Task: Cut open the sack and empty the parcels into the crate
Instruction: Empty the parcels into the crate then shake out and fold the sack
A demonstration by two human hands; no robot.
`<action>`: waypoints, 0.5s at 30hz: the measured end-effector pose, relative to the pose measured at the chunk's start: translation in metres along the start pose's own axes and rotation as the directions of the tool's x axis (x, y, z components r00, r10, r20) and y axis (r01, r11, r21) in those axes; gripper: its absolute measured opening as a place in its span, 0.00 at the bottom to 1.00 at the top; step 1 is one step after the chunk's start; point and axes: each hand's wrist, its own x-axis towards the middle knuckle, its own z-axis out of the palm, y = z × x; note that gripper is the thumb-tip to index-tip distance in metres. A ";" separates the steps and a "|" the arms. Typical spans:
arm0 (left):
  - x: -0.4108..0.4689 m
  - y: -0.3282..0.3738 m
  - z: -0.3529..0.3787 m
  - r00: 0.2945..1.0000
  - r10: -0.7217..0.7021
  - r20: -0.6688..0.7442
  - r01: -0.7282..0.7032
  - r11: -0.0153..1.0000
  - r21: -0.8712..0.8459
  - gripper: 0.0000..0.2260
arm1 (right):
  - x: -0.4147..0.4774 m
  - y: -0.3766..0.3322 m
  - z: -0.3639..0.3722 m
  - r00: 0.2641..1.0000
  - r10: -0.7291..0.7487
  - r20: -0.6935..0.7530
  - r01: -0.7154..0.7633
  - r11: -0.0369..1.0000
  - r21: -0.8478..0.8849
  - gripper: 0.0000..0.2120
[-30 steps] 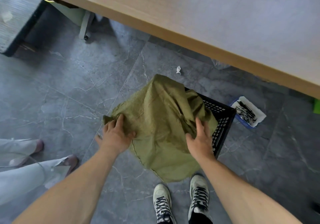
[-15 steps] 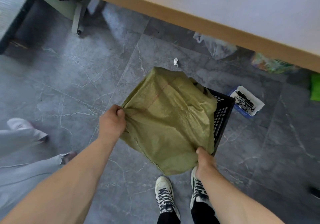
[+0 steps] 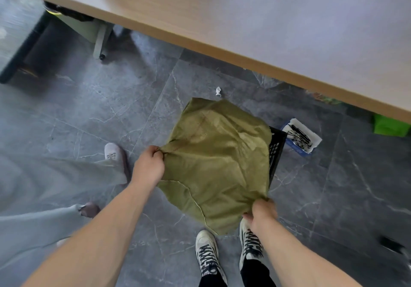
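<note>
- Here, left hand (image 3: 148,168) clenched on the left edge of the green sack (image 3: 219,160).
- Right hand (image 3: 262,214) clenched on its near corner.
- Draped over the black crate (image 3: 276,151).

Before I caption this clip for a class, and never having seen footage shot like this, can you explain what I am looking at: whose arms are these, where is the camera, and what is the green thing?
There is no machine here. The camera sits on a person's head and looks down, so the two bare arms reaching in from below are the wearer's own, and the laced sneakers are their feet. The left hand pinches one edge of an olive-green woven sack, and the right hand grips its lower corner. The sack hangs limp over a black slotted crate on the grey tiled floor, hiding the inside, so I cannot tell whether parcels are in it. Beside the crate lies a small blue-and-white tray of dark thin items. A wooden table edge crosses the top. The pale trousers and shoe on the left belong to a second person.
</note>
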 end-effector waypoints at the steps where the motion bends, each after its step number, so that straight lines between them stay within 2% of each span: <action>1: -0.005 0.001 -0.002 1.000 0.012 -0.018 -0.012 1.000 -0.015 0.12 | -0.001 -0.002 -0.011 1.000 0.010 0.003 -0.010 1.000 0.006 0.17; 5: -0.035 0.000 -0.007 0.998 0.004 -0.062 -0.012 0.991 -0.134 0.10 | -0.010 -0.011 -0.050 0.998 -0.015 -0.053 0.010 0.995 -0.096 0.19; 8: -0.056 0.007 -0.010 0.993 -0.053 -0.107 0.019 0.956 -0.292 0.10 | -0.034 -0.026 -0.063 0.997 0.038 0.065 -0.040 0.999 0.031 0.13; 9: -0.063 0.011 -0.012 0.990 -0.070 -0.119 0.023 0.935 -0.355 0.11 | -0.046 -0.034 -0.066 0.994 0.055 0.098 -0.059 0.998 0.039 0.14; 15: -0.096 0.044 -0.041 0.979 -0.122 -0.166 0.019 0.855 -0.518 0.10 | -0.105 -0.064 -0.085 0.980 0.006 0.200 0.013 0.996 -0.093 0.22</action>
